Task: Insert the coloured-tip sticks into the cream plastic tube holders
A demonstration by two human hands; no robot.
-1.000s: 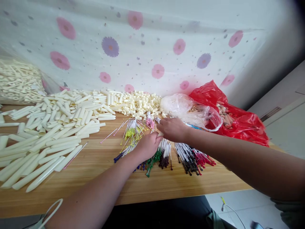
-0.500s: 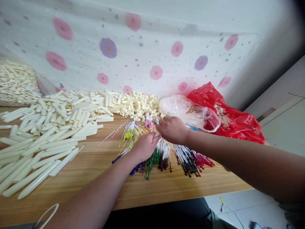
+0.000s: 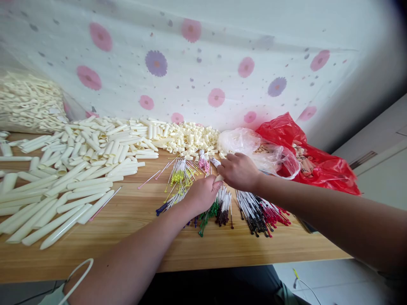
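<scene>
My left hand is closed around a cream plastic tube, of which only the tip shows. My right hand is closed just beyond it, fingers pinched at the tube's end; what they pinch is hidden. Both hands hover over bundles of thin colour-tipped sticks: yellow ones, pink ones, green and dark ones, black ones and red ones, all lying on the wooden table.
Long cream tubes and short cream tubes cover the table's left half. Small cream ribbed pieces pile at the back. A clear bag and a red bag sit right. A flowered cloth hangs behind.
Both hands stay together on the tube over the stick bundles. The view has shifted slightly; nothing else visibly moved.
</scene>
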